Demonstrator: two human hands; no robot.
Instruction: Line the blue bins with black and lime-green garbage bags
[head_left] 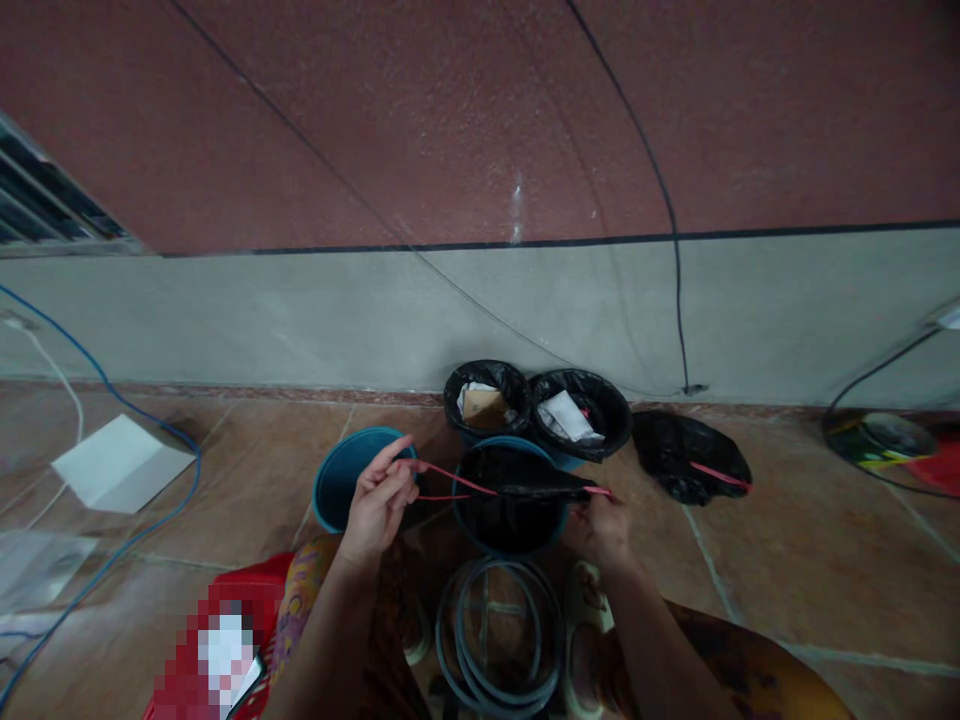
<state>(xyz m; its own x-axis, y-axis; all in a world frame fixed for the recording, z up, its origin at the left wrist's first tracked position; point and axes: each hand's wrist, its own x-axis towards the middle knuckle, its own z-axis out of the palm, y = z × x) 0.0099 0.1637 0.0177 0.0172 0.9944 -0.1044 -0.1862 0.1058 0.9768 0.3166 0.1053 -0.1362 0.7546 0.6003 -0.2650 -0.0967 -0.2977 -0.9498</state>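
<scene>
Pink drawstring [457,479] ran taut across the black bin liner [510,515] in the teal bucket [499,441], its ends clamped by the fingers of the left hand [379,500] and right hand [600,530].

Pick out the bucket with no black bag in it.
The teal plastic bucket just beyond the left hand is bare inside; the other three wear black plastic bags.

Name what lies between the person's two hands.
Head view: a pink strap and gathered black plastic stretch between the left hand and right hand, over a blue bucket.
</scene>
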